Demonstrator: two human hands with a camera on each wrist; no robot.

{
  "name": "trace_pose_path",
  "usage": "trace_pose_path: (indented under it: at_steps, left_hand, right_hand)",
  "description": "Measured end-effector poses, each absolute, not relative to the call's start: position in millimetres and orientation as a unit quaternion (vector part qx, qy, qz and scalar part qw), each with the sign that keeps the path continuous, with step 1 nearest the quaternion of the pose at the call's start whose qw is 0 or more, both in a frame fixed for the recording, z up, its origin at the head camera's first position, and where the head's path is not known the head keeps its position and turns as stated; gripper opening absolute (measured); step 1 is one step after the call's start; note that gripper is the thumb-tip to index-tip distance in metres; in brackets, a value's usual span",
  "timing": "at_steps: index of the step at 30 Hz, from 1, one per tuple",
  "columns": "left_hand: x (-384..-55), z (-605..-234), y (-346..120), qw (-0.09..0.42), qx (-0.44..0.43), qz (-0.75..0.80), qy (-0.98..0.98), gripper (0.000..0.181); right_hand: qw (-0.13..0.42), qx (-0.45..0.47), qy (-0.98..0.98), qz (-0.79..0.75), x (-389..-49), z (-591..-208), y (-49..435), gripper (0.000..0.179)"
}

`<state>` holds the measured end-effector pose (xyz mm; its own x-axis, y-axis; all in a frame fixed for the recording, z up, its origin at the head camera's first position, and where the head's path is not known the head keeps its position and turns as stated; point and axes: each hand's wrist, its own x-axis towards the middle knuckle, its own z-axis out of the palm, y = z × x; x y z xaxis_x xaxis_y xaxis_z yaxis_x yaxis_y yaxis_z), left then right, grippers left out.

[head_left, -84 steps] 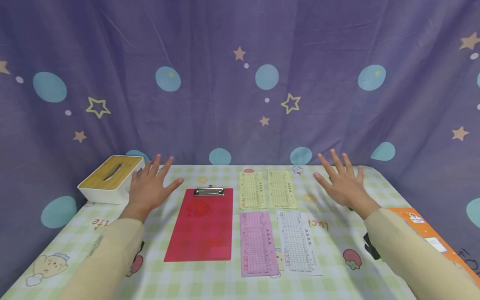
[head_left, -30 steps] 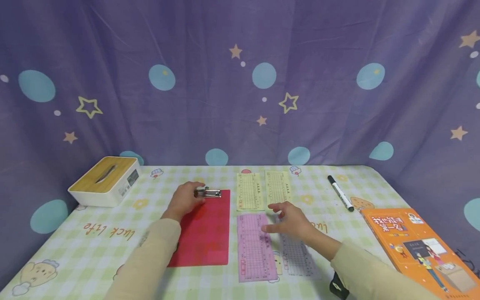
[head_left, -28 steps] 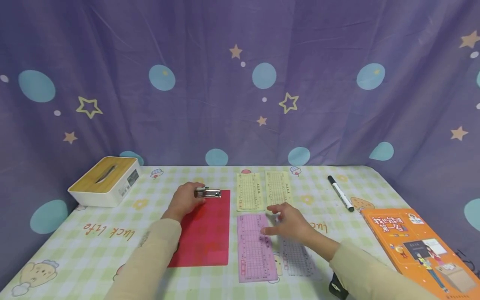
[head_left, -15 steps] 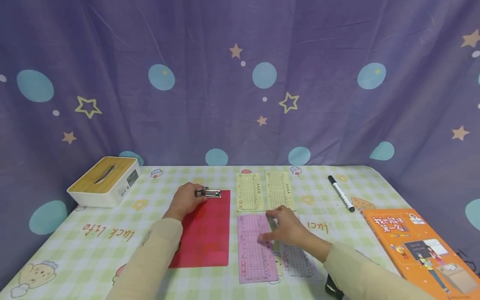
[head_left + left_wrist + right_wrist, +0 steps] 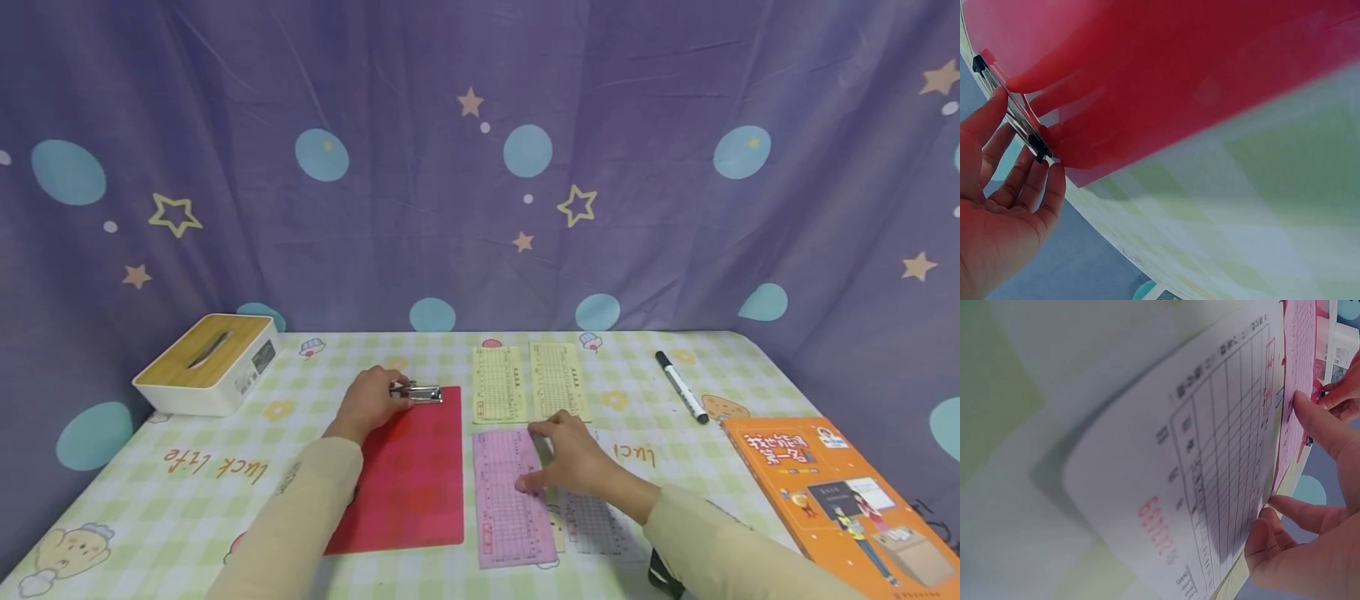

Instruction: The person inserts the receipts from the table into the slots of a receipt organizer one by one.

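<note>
In the head view a translucent red clipboard [image 5: 416, 483] lies left of centre. My left hand [image 5: 367, 404] grips it at the metal clip [image 5: 426, 394]; the left wrist view shows the thumb on one side of the clip and fingers bent on the other. Right of the board is a pink printed slip [image 5: 510, 521]. My right hand [image 5: 573, 458] touches this slip, thumb on its right part and index finger at its upper right corner, the two spread well apart. Under that hand, partly hidden, lies a white printed slip [image 5: 602, 533].
Two yellow slips [image 5: 498, 385] lie side by side behind the pink one. A tissue box [image 5: 198, 375] with a wooden lid stands back left. On the right are a marker pen [image 5: 681, 387] and an orange book [image 5: 840, 492]. A purple curtain [image 5: 420, 233] hangs behind the table.
Both hands came down from hovering, the left to the clip, the right to the slips. Since half a second ago the clipboard has shifted slightly nearer and turned a little.
</note>
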<state>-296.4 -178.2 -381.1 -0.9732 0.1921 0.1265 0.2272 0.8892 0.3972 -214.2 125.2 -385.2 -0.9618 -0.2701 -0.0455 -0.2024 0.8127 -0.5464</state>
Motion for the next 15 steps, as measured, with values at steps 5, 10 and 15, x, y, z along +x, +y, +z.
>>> trace_pose_path:
  at_steps: [5, 10, 15]
  left_hand:
    - [-293.1, -379.4, -177.3, 0.027, -0.097, -0.207, -0.973, 0.031]
    - [-291.2, -378.1, -174.7, 0.02, -0.086, -0.208, -0.974, 0.03]
    - [-290.9, -379.1, -174.0, 0.025, -0.083, -0.215, -0.973, 0.028]
  right_hand:
    - [0.062, -0.118, 0.951, -0.279, -215.2, -385.1, 124.3, 0.075]
    - [0.064, -0.116, 0.946, -0.296, -217.0, -386.7, 123.6, 0.069]
    - [0.069, -0.122, 0.935, -0.325, -218.2, -387.9, 123.1, 0.068]
